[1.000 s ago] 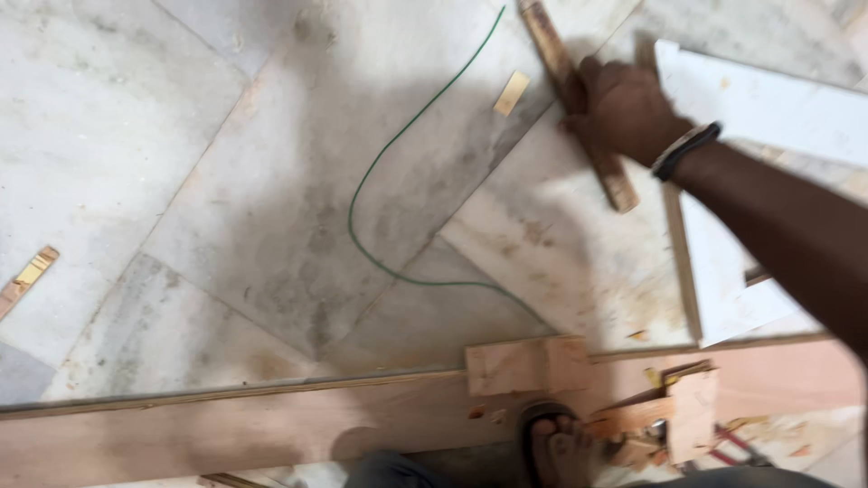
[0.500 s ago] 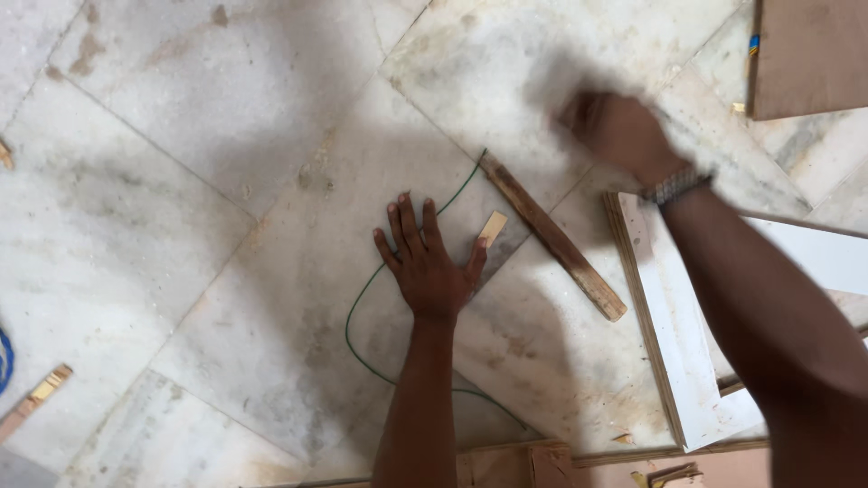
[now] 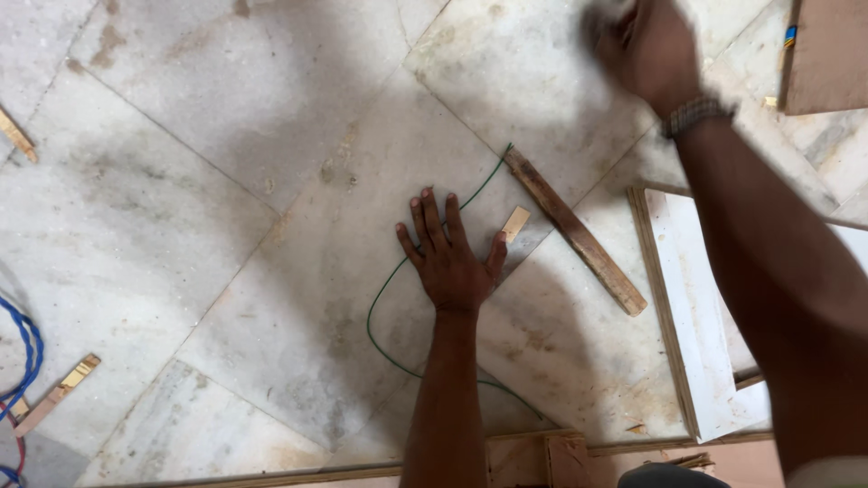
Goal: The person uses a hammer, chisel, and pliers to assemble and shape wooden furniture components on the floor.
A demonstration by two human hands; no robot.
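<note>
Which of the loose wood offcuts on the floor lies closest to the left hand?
The small pale chip just off the left hand's thumb. The long dark strip lies farther right, and the two pale pieces sit far at the left edge.

Left hand [image 3: 449,262] lying flat on floor, fingers spread, palm down. Green wire [image 3: 380,312] curving in loop just beside it, passing under fingers, running up toward slat. Small wood chip [image 3: 515,223] lying pale and flat, touching thumb tip. Wood slat [image 3: 575,231], long, dark, worn, lying diagonal on floor, near hand. Right hand [image 3: 649,50] hanging blurred above floor, apart from slat; grip unclear.
</note>
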